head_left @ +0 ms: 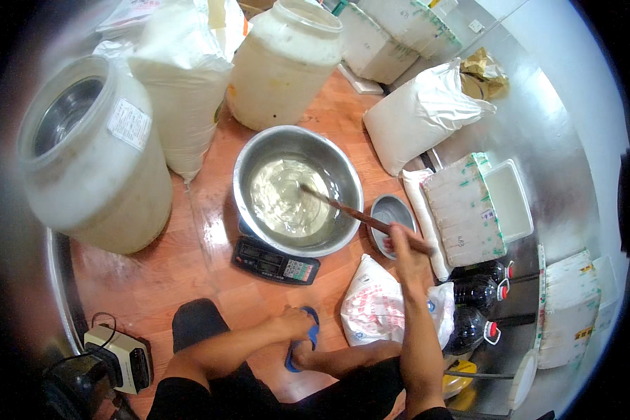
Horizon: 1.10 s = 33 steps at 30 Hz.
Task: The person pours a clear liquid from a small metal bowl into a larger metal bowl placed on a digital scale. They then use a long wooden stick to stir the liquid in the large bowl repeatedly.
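Observation:
My right hand (401,246) is closed round a brown wooden stick (357,213). The stick slants down to the left into a wide metal basin (239,178), its tip in a pale, clear liquid (280,192) that has swirl marks. Under the basin's near side is a black digital scale (273,262) with a keypad. My left hand (295,323) hangs low over one of my feet, next to a blue sandal (313,323). It holds nothing that I can see, and its thumb stands apart from loosely bent fingers.
Large plastic barrels (112,203) (280,70) and white sacks (182,91) (416,115) surround the basin. At right are a small metal bowl (383,206), a printed bag (371,301), foam boxes (462,210) and dark bottles (469,329). A beige device (122,360) stands lower left.

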### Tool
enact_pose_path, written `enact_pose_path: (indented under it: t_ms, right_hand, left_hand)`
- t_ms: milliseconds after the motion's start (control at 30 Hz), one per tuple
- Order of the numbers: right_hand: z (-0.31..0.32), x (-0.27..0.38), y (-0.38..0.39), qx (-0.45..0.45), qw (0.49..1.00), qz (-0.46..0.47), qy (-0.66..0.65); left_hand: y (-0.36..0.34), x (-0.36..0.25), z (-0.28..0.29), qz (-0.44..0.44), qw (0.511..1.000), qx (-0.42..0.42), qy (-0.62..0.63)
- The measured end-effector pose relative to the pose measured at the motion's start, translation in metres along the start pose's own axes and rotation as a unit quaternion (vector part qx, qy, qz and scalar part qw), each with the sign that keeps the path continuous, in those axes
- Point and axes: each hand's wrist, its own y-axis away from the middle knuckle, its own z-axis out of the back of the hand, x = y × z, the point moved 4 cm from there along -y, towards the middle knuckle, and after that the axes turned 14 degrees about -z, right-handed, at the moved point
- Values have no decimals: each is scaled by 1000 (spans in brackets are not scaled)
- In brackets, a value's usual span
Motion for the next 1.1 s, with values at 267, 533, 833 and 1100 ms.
enact_pose_path:
  t_ms: [267,533,833,1100]
  right_hand:
    - [-7,-6,-8,150,975,-56,-156]
    - [-20,-5,-4,89,991,101,-2]
    - [7,-12,-15,111,982,-63,-139]
    - [-46,-2,7,206,964,150,74]
  left_hand:
    - [13,-5,13,-30,999,-35,18]
    - [5,-7,16,1,999,-35,-13]
    - [14,-3,13,14,1000,-21,6]
    - [3,-5,12,-29,999,-35,2]
